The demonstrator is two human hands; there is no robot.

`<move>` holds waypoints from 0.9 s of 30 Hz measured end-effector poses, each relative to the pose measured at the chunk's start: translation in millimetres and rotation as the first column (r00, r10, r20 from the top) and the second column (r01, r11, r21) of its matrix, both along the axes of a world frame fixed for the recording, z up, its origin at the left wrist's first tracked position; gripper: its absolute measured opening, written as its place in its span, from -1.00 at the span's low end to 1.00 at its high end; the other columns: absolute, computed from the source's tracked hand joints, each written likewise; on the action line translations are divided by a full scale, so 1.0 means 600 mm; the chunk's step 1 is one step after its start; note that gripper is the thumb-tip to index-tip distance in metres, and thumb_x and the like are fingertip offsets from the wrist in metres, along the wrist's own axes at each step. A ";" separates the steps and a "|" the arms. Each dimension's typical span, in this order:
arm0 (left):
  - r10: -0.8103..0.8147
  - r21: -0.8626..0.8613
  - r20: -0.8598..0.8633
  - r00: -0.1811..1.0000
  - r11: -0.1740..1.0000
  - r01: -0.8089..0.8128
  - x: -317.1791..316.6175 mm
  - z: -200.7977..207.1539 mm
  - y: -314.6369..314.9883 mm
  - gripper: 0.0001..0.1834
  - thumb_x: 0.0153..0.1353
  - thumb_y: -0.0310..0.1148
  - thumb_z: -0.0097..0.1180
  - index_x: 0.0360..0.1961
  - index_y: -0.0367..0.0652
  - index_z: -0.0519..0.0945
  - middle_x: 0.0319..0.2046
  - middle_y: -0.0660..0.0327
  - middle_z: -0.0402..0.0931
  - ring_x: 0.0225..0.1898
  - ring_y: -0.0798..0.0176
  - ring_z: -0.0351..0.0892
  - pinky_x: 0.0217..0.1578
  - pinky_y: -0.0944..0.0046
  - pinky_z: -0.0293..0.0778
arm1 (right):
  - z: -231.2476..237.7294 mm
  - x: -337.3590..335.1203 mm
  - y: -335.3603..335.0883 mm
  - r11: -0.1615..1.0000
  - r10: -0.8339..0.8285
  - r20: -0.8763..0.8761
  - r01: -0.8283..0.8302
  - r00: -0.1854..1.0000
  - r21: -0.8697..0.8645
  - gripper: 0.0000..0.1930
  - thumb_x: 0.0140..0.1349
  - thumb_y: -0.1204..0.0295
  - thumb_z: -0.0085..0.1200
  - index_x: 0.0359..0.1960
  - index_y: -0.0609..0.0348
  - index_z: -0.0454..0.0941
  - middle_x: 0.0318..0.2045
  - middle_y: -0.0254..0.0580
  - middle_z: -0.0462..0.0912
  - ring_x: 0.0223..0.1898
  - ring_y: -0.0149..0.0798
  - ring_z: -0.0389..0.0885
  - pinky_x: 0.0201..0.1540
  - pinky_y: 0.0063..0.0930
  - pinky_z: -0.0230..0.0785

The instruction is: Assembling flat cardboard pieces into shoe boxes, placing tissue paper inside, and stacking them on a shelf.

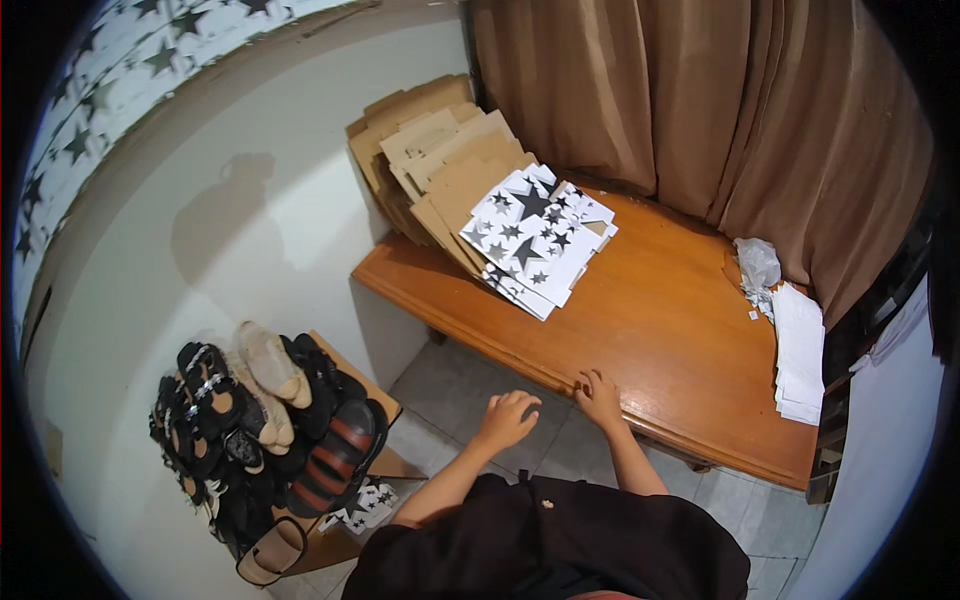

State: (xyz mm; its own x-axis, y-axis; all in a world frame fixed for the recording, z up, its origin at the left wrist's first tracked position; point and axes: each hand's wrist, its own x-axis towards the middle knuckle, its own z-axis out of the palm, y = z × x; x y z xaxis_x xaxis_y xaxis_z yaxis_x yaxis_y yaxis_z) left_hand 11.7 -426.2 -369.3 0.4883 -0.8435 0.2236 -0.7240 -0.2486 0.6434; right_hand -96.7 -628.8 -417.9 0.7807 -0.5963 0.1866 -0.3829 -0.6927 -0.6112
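My left hand (pixel 508 418) hovers over the floor just short of the wooden table (pixel 680 340), its fingers loosely bent and apart, with nothing in them. At the table's front edge is my right hand (pixel 598 397), fingers spread and holding nothing; whether it touches the edge I cannot tell. Farther off, at the table's left end, lie white flat carton pieces with black and grey stars (pixel 540 235). They rest against a leaning stack of brown flattened cardboard (pixel 455 150) by the wall.
Many sandals and shoes (pixel 270 400) are piled on a cardboard box at the left, with star-printed card (pixel 365 505) beside them. A crumpled plastic bag (pixel 758 263) and a white paper stack (pixel 798 355) lie at the table's right end. Brown curtains (pixel 680 100) hang behind.
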 end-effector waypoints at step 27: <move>-0.273 0.382 0.258 0.927 0.910 0.162 0.358 -0.116 -0.359 -0.04 -0.08 -0.11 0.23 0.32 -0.02 0.00 0.31 -0.03 -0.09 0.36 -0.04 -0.16 0.12 -0.50 -0.22 | -0.066 0.354 -0.187 0.712 -0.275 -0.129 0.292 0.953 0.639 -0.51 -0.12 0.43 0.17 -0.05 0.26 0.49 -0.32 -0.01 0.63 -0.27 -0.17 0.61 -0.18 -0.36 0.42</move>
